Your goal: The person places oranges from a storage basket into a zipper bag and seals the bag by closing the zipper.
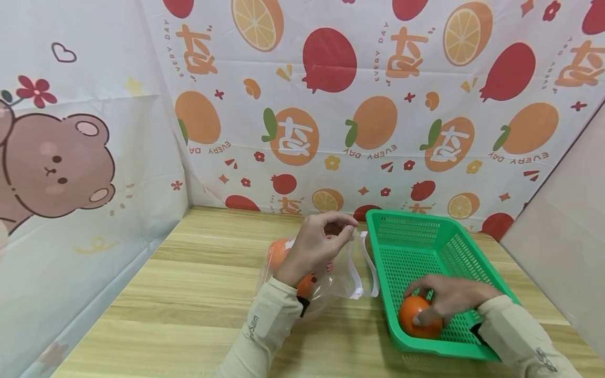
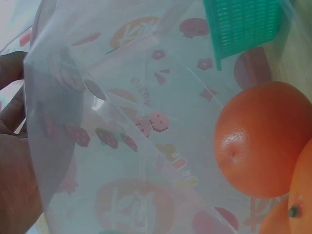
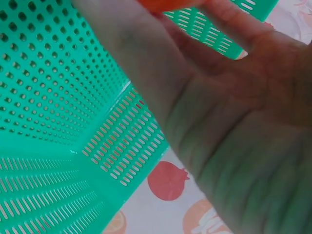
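Observation:
Inside the green plastic basket (image 1: 402, 344), my right hand (image 1: 454, 295) grips an orange (image 1: 412, 316) near the front left corner, fingers and thumb around it. Only a sliver of that orange (image 3: 168, 4) shows at the top of the right wrist view. My left hand (image 1: 309, 249) pinches the upper edge of a clear plastic bag (image 2: 122, 161) with small printed figures. Several oranges (image 2: 261, 139) lie in the bag, partly behind my left forearm in the head view. The bag's white zip edge (image 1: 354, 273) gapes toward the basket.
The wood-grain table (image 1: 156, 294) carries both bag and basket, which stand side by side. A fruit-printed cloth (image 1: 331, 121) hangs behind the table. On the left hangs a bear-printed cloth (image 1: 137, 173), and a pale panel (image 1: 562, 210) closes the right side.

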Available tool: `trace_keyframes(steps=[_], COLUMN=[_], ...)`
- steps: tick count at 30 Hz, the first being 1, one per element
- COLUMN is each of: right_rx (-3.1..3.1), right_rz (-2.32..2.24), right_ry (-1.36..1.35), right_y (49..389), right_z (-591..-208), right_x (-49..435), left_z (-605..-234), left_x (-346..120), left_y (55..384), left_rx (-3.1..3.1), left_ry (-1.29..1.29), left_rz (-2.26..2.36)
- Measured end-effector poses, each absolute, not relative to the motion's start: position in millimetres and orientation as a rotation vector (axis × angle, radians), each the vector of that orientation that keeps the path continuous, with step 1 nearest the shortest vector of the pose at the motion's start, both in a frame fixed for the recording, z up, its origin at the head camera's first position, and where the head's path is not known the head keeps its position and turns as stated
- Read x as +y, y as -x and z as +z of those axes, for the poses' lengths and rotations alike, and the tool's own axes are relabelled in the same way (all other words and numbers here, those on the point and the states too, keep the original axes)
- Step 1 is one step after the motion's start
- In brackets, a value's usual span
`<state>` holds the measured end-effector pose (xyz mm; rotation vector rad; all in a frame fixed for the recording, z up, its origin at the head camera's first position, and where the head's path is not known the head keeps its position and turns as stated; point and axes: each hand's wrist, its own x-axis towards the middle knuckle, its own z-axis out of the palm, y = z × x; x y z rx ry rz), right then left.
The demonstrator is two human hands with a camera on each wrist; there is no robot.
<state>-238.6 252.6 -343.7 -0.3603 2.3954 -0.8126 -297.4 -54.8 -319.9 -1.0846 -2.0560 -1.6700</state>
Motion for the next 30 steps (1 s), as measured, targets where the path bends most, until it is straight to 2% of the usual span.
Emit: trace_keyframes(steps=[14,30], right_rx=[2.823,3.046], right_rz=[-0.733,-0.992], right_ry=[0.636,0.687], right_y=[245,248], right_z=[-329,-324], right_x=[257,237], left_z=[-320,-319], left_x=[-54,-54], left_y=[292,292], left_rx=[-2.056,-2.056], left_ry=[1.095,1.082], left_rz=[-1.673,-1.681])
